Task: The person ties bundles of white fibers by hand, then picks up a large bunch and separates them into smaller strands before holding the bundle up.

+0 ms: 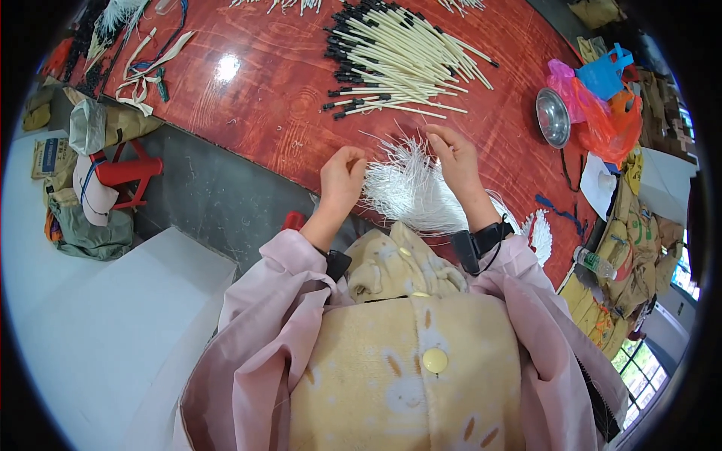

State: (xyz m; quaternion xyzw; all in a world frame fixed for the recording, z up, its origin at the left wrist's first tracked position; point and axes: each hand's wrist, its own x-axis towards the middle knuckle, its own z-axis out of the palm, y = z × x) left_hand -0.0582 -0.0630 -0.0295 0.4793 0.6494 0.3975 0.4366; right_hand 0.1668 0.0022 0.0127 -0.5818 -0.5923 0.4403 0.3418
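A loose bundle of thin white strands (410, 184) lies on the red table in front of me, with frayed ends fanning out toward the far side. My left hand (344, 179) is at the bundle's left edge, fingers curled and closed in a pinch; whatever is between the fingertips is too fine to make out. Over the bundle's right side, my right hand (457, 159) has thumb and forefinger drawn together, and any strand they hold is too thin to tell. Several loose wisps stick up between the hands.
Beyond the bundle lies a pile of cream sticks with black ends (406, 60) on the red table (263, 98). A metal bowl (553, 117), plastic bags (613, 124) and a bottle (594, 262) are at the right. A red stool (129, 174) stands at the left.
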